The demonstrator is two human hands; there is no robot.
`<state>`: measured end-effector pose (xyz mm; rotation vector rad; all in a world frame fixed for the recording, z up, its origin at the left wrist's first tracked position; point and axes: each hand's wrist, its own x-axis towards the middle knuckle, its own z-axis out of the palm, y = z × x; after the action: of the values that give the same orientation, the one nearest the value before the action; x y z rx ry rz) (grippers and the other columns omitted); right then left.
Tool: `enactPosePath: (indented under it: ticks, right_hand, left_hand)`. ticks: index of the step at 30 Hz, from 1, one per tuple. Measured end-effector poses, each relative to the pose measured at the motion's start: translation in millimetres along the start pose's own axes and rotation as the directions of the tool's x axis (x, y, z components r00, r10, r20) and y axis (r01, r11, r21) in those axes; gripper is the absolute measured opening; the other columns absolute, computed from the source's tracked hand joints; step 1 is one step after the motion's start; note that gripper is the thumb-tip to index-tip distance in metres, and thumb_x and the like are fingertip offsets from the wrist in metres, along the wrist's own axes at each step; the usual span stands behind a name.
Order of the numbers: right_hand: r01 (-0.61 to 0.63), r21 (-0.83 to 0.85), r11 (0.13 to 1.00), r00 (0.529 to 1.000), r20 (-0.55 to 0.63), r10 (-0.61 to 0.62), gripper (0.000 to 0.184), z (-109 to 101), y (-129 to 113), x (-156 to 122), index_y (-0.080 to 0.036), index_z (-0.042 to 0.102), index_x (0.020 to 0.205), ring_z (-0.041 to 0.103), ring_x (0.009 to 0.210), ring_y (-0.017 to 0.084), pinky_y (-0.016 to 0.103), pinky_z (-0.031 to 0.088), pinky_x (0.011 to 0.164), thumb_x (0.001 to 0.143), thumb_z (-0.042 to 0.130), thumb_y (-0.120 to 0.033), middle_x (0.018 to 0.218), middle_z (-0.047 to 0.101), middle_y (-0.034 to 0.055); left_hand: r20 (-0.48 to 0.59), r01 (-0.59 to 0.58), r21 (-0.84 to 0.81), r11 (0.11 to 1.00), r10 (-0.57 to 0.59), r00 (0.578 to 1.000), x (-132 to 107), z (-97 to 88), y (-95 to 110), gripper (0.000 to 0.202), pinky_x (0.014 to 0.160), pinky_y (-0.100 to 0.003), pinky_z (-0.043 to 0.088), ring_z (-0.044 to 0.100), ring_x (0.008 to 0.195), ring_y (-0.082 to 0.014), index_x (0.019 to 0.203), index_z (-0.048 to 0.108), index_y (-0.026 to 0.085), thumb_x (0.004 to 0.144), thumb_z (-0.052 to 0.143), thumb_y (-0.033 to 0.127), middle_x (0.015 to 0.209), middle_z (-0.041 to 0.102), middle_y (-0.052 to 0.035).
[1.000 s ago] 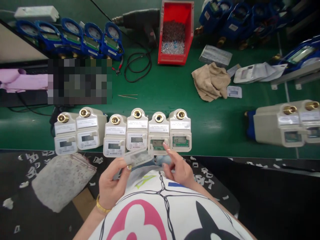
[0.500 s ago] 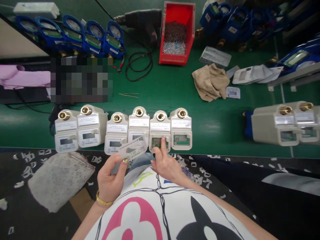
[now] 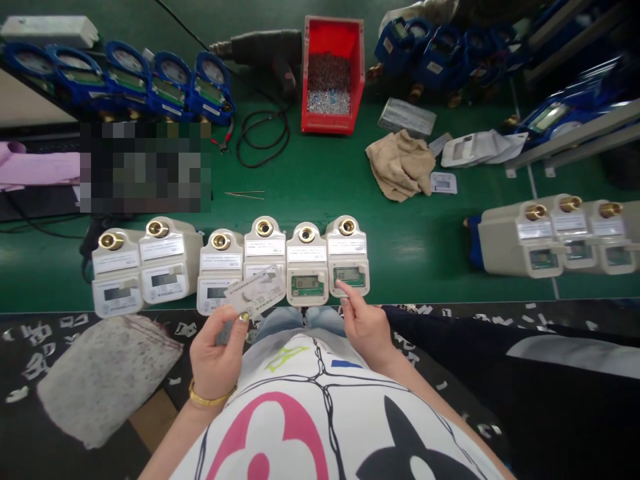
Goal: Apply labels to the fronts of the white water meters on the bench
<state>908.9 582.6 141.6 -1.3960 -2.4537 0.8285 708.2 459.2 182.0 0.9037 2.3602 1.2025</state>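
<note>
My left hand (image 3: 218, 350) is closed, pinching a whitish printed card (image 3: 256, 291) between thumb and fingers. The card covers part of two beige meters (image 3: 265, 244) behind it. With its index finger stretched out, my right hand (image 3: 369, 328) touches the lower left of the display panel on the rightmost beige meter (image 3: 349, 245) of the group before me. That hand holds nothing. Beside it stands another beige meter (image 3: 307, 253) with bare green board around its lit display. Brass fittings top each meter.
Two more beige meters (image 3: 163, 250) stand to the left, and several (image 3: 505, 237) at the right. Farther back are a red bin (image 3: 333, 123) of small parts, a heat gun (image 3: 260, 48), a tan cloth (image 3: 401, 165) and blue meters (image 3: 173, 83). Another person's dark sleeve (image 3: 450, 340) is at right.
My right hand has moved right, from the display of the neighbouring meter to that of the rightmost one. My left hand still holds the card. The view has shifted slightly to the right.
</note>
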Motion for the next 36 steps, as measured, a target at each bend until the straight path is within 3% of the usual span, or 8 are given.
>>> enactPosePath:
  ticks: [7, 12, 15, 20, 23, 26, 31, 36]
  right_hand:
    - [0.225, -0.522, 0.822, 0.931, 0.364, -0.024, 0.071, 1.0, -17.4, 11.3, -0.011, 0.027, 0.139, 0.058, 0.046, 0.019, 0.024, 0.038, 0.045, 0.072, 0.050, -0.008, 0.054, 0.061, 0.0066]
    - [0.372, -0.478, 0.796, 0.885, 0.442, -0.148, 0.047, -14.3, -23.6, 5.0, -0.007, 0.053, 0.119, 0.058, 0.054, 0.020, 0.028, 0.036, 0.050, 0.073, 0.045, -0.005, 0.061, 0.062, 0.0113]
    - [0.437, -0.329, 0.837, 0.879, 0.351, -0.322, 0.019, -19.4, -15.9, -1.2, -0.015, 0.062, 0.078, 0.058, 0.057, 0.018, 0.027, 0.034, 0.053, 0.077, 0.044, -0.009, 0.060, 0.061, 0.0071]
    - [0.454, -0.101, 0.885, 0.891, 0.076, -0.448, 0.035, -8.4, -17.9, -0.1, -0.018, 0.053, 0.062, 0.054, 0.051, 0.013, 0.024, 0.036, 0.053, 0.091, 0.033, -0.025, 0.055, 0.058, 0.0027]
    - [0.504, -0.061, 0.862, 0.862, -0.037, -0.506, 0.038, 7.1, -33.4, 7.5, -0.014, 0.058, 0.077, 0.058, 0.092, 0.019, 0.027, 0.042, 0.077, 0.092, 0.029, -0.033, 0.099, 0.063, 0.0156]
    - [0.455, -0.162, 0.876, 0.887, -0.003, -0.461, 0.042, 22.6, -48.3, 13.9, -0.008, 0.054, 0.109, 0.037, 0.122, 0.031, 0.042, 0.032, 0.097, 0.088, 0.039, -0.042, 0.135, 0.036, 0.0246]
    - [0.405, -0.281, 0.870, 0.914, 0.134, -0.382, 0.075, 39.0, -59.1, 12.9, -0.014, 0.028, 0.138, 0.027, 0.126, 0.043, 0.050, 0.023, 0.099, 0.077, 0.059, -0.044, 0.144, 0.015, 0.0236]
    - [0.461, -0.278, 0.843, 0.886, 0.190, -0.422, 0.076, 47.5, -56.8, 8.7, -0.018, 0.031, 0.138, 0.017, 0.129, 0.045, 0.050, 0.021, 0.100, 0.075, 0.063, -0.045, 0.145, 0.018, 0.0199]
  left_hand:
    - [0.045, -0.021, -0.051, 0.998, 0.023, 0.999, 1.0, 3.7, 2.9, 0.009, 0.086, -0.025, 0.045, 0.059, 0.085, -0.0147, 0.083, 0.063, 0.021, 0.080, 0.057, 0.026, 0.087, 0.065, -0.0004]
    - [0.016, 0.000, -0.028, 1.000, 0.001, 1.000, -0.8, 3.2, 4.1, 0.011, 0.085, -0.027, 0.046, 0.060, 0.085, -0.0157, 0.082, 0.063, 0.021, 0.079, 0.057, 0.029, 0.087, 0.065, -0.0013]
    - [-0.033, 0.029, -0.019, 0.999, -0.029, 0.999, -2.4, 2.3, 3.7, 0.013, 0.085, -0.028, 0.046, 0.060, 0.086, -0.0166, 0.082, 0.062, 0.020, 0.078, 0.057, 0.031, 0.088, 0.065, -0.0017]
    - [-0.087, 0.035, -0.001, 0.999, -0.035, 0.996, -5.1, -2.3, -1.8, 0.011, 0.084, -0.026, 0.046, 0.059, 0.084, -0.0159, 0.080, 0.061, 0.020, 0.079, 0.057, 0.031, 0.087, 0.065, -0.0009]
    - [-0.106, 0.050, 0.024, 0.998, -0.047, 0.993, -6.8, -6.2, -3.4, 0.012, 0.084, -0.026, 0.046, 0.059, 0.085, -0.0162, 0.080, 0.060, 0.020, 0.078, 0.056, 0.031, 0.087, 0.064, -0.0012]
    - [-0.111, 0.078, 0.035, 0.996, -0.074, 0.991, -8.4, -9.6, -2.5, 0.013, 0.084, -0.025, 0.046, 0.059, 0.084, -0.0162, 0.079, 0.059, 0.020, 0.077, 0.056, 0.032, 0.087, 0.064, -0.0015]
    - [-0.090, 0.079, 0.035, 0.996, -0.075, 0.993, -11.4, -12.4, -2.0, 0.011, 0.082, -0.024, 0.045, 0.059, 0.084, -0.0154, 0.078, 0.058, 0.020, 0.078, 0.056, 0.030, 0.087, 0.064, -0.0014]
    - [-0.092, 0.061, 0.029, 0.998, -0.058, 0.994, -12.1, -11.7, -4.2, 0.009, 0.082, -0.023, 0.045, 0.059, 0.082, -0.0146, 0.079, 0.058, 0.020, 0.078, 0.056, 0.028, 0.085, 0.063, -0.0008]
